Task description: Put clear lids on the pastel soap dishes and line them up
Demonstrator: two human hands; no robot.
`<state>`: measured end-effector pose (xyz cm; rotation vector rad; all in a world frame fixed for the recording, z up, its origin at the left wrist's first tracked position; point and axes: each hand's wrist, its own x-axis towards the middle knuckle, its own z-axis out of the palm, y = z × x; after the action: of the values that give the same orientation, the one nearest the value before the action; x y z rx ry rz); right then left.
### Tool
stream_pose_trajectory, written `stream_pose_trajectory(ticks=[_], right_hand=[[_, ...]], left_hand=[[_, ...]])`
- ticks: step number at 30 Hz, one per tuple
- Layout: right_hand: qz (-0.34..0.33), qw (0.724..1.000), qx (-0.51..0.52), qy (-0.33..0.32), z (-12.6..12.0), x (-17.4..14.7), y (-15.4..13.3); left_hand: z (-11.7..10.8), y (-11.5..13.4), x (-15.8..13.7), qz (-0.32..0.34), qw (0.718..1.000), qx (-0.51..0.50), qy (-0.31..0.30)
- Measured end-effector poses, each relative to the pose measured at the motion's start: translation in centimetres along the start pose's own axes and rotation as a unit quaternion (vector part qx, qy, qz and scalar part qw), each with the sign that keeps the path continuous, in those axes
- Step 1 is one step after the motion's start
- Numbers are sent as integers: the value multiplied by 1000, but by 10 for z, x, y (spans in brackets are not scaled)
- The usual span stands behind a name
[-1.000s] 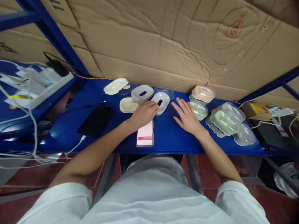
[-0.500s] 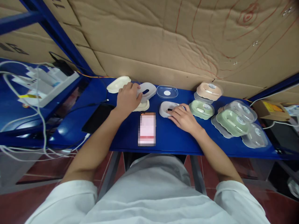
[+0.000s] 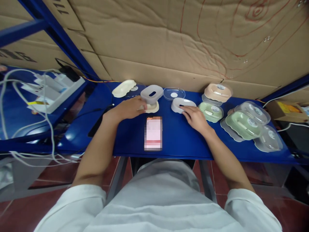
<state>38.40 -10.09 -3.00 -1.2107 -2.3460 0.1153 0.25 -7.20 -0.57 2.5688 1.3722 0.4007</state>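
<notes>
My left hand is closed at the left edge of a cream oval soap dish part, with its fingertips on the rim. A grey oval soap dish tray with a dark slot rests partly over that cream part. My right hand grips the front rim of a white oval soap dish tray, its fingers reaching inside near the slot. Behind these lies a clear lid with a round white sticker. A cream wavy-edged piece leans at the back left, next to another clear lid.
A phone with a blurred screen lies between my arms. Peach and green lidded soap dishes, plus a stack of more, sit right. Cables and a power strip are left; a cardboard sheet rises behind the blue table.
My left hand has left the grey tray and come down to the cream part under it. My right hand and the white tray have shifted slightly back, away from me.
</notes>
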Motion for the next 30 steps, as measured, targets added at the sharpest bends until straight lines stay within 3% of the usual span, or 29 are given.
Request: stream_pose_trajectory(ticks=[4,7,15,19,24,30], right_hand=[[58,992,62,89,-7,5,-1],[93,984,101,117,-12,6,-5],[51,994,85,56,-17,1,-21],[21,997,69,9,-22,-4,-31],[-58,991,67,-100,-23,-11,-40],[-108,980,57,-156,-14,-17,-47]], left_hand=[[3,34,5,42,999,-17,10],[18,64,13,74,997,4,32],[61,115,23,193,978,57,49],[57,119,17,219,970,79,67],[45,107,13,214,971,45,100],[51,97,18,232,970,49,57]])
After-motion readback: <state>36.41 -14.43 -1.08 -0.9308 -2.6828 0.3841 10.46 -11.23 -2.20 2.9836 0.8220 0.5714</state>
